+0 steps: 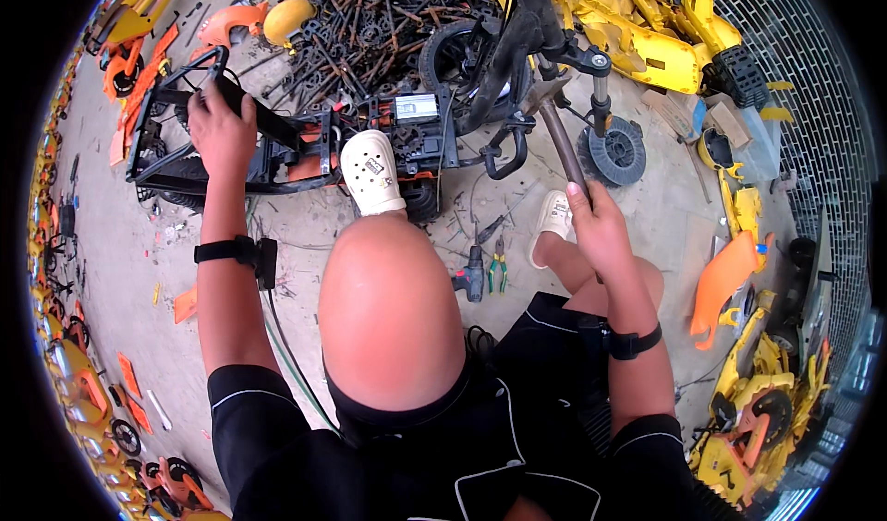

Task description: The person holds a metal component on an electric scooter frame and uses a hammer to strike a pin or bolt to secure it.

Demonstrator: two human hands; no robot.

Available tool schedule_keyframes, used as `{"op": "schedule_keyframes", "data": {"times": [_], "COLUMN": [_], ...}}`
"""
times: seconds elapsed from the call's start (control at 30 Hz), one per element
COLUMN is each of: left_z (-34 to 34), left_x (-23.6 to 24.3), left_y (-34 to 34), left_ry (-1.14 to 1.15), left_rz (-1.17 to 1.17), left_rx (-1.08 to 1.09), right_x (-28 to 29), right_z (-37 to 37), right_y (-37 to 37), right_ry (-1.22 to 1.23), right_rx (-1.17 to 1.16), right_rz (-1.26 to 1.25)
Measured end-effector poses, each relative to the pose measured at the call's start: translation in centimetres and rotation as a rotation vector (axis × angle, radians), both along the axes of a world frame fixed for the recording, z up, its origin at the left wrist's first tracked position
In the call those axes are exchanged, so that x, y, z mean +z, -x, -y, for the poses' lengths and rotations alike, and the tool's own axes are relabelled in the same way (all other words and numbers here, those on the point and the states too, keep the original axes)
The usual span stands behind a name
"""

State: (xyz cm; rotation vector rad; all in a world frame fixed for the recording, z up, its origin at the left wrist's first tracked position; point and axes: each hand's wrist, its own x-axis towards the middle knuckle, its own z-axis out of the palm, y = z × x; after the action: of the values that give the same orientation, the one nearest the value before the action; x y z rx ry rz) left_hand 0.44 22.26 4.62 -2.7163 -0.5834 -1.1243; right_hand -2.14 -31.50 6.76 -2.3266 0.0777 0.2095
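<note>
A stripped three-wheeled scooter chassis (305,184) with a black tube frame lies across the floor before me. At its left end, my left hand (222,133) grips the black frame beside a long flat black bar (263,119); the fingertips are partly hidden. My right hand (601,230) is closed round the brown handle of a hammer (562,142). The hammer's head is raised near the black steering column (508,68), and whether it touches is unclear. My left foot, in a cream clog (371,172), rests on the middle of the chassis.
A cordless drill (473,274) and green-handled pliers (499,267) lie between my feet. Rusty metal parts (370,31) are heaped behind the chassis. Yellow plastic shells (647,45) fill the far right, with an orange panel (723,285) nearer. A cable (296,364) runs along the floor.
</note>
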Motion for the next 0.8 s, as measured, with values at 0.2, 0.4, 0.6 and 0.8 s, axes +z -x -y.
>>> {"op": "schedule_keyframes", "data": {"times": [0.2,0.4,0.6,0.8], "left_z": [-2.3,-4.6,-5.7,-5.2], "left_x": [-0.6,-1.5,-1.7,-2.2], "left_y": [1.3,2.8,3.2,2.3], "left_ry": [-0.064,-0.105,-0.115,-0.104], "left_rz": [-0.128,-0.113,-0.121,-0.118], "left_rx": [0.353,0.244,0.275,0.278], "right_x": [-0.5,0.4,1.2,-0.5], "right_z": [-1.6,-1.2,-1.8,-3.3], "right_y": [-0.1,-0.7,0.3,0.0], "right_ry": [0.071,0.000,-0.071,0.209], "right_rx": [-0.001,-0.035,-0.071,-0.031], "right_rz": [-0.089,-0.096,0.137,-0.109]}}
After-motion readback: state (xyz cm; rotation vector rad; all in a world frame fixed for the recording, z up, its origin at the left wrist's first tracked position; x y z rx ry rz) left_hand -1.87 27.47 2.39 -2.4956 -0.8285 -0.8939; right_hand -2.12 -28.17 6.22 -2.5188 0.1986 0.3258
